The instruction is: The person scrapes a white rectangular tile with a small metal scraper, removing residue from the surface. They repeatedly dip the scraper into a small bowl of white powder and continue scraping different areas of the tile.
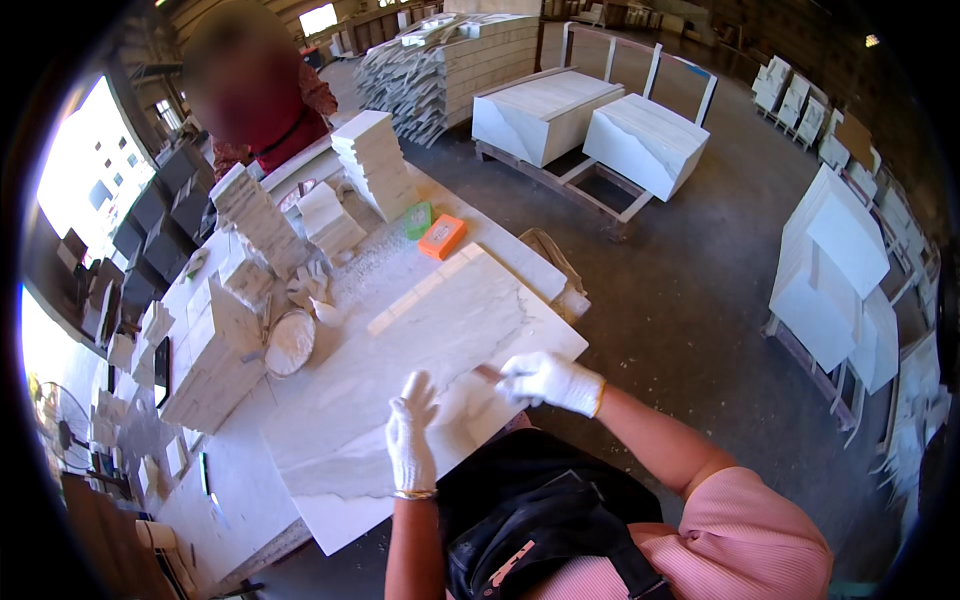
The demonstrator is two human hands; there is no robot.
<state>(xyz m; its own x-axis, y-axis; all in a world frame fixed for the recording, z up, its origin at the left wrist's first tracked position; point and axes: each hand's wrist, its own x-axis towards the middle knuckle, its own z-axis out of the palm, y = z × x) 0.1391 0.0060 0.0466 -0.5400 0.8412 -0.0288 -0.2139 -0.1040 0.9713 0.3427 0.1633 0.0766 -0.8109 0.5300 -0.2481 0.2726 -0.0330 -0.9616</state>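
A large white marble slab (350, 420) with grey veins lies on the worktable in front of me. My left hand (411, 440), in a white knit glove, is over its near part. Its fingers are raised and a little apart, with nothing in them. In a matching glove, my right hand (555, 384) is closed at the slab's right side. A small flat brownish tool (488, 374), perhaps a scraper, sticks out from its fingers toward the left. The glove hides the tool's other end. Beyond the hands, a pale strip (425, 290) runs along the slab's far part.
An orange box (442, 237) and a green box (418, 220) sit past the slab. To the left are a bowl of white paste or powder (290, 343), stone stacks (215, 355) and a phone (162, 371). A person (265, 120) stands across the table. Marble blocks (645, 145) rest on a floor frame.
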